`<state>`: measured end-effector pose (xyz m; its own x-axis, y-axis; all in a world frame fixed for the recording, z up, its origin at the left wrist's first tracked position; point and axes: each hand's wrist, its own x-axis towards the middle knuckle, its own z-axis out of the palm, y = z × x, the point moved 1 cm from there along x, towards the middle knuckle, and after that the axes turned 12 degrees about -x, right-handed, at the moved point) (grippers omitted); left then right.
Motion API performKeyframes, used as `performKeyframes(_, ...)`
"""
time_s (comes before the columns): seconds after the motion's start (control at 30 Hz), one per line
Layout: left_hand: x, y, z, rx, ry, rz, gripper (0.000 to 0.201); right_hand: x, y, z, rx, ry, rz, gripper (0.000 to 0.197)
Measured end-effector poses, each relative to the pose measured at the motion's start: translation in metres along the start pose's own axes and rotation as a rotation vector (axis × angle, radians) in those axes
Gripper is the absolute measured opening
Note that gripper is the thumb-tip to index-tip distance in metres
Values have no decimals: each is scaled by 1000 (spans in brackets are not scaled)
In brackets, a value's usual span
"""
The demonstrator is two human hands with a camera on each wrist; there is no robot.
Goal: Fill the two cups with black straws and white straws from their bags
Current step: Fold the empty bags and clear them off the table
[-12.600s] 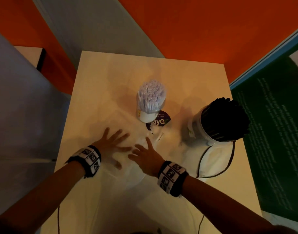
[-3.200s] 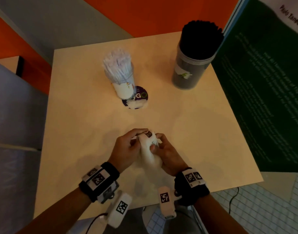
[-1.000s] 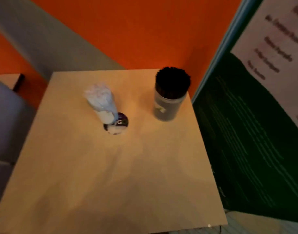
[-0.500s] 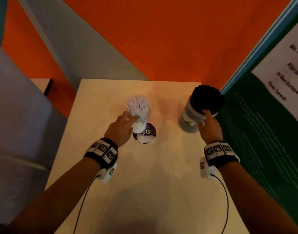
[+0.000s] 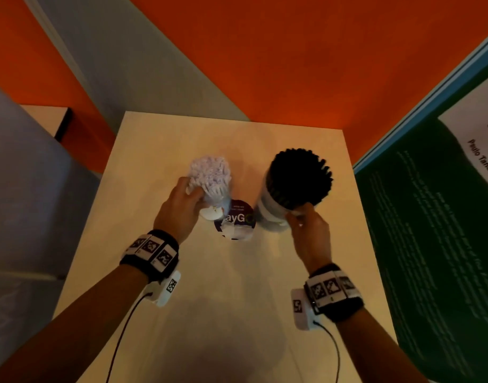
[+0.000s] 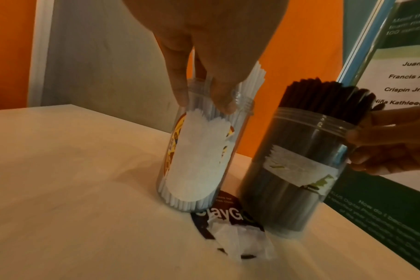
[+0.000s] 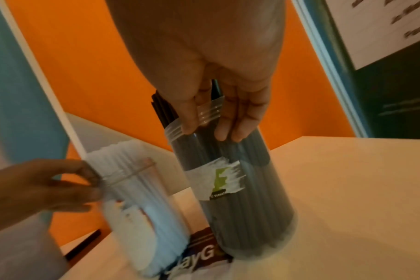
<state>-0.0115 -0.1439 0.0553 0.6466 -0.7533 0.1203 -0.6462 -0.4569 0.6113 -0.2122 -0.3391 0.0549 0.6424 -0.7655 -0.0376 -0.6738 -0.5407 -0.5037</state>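
Observation:
A clear cup packed with white straws (image 5: 209,183) stands on the beige table (image 5: 237,299), its base at the edge of a round sticker. My left hand (image 5: 194,193) grips it just under the rim, thumb and fingers curled on the plastic (image 6: 204,103). To its right stands a wider clear cup full of black straws (image 5: 295,183), with a torn white label (image 7: 216,178). My right hand (image 5: 299,214) grips this cup at its threaded rim (image 7: 210,132). Both cups lean a little in the wrist views. No straw bags are in sight.
A round purple sticker (image 5: 234,222) with torn white paper (image 6: 240,240) lies between the cup bases. A green and white poster board (image 5: 436,217) stands along the table's right edge. An orange wall (image 5: 292,64) is behind, a grey partition (image 5: 30,189) to the left.
Half a second ago my hands were only reaching and touching the cups; now each grips its cup near the rim. The black-straw cup has slid left, closer to the sticker.

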Motion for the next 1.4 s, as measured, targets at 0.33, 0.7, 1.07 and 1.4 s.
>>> performKeyframes(0.33,44,-3,8,-91,53,-60,13,41,-47,24,86,-24,-116,23)
performKeyframes(0.7,50,0,10,-155,72,-21,12,60,-38,22,69,12,-135,22)
performKeyframes(1.07,49,3,8,-131,82,-45,18,54,-34,21,63,55,-221,24)
performKeyframes(1.4,22,-8,13,-296,193,39,24,25,-22,15,215,41,-164,40)
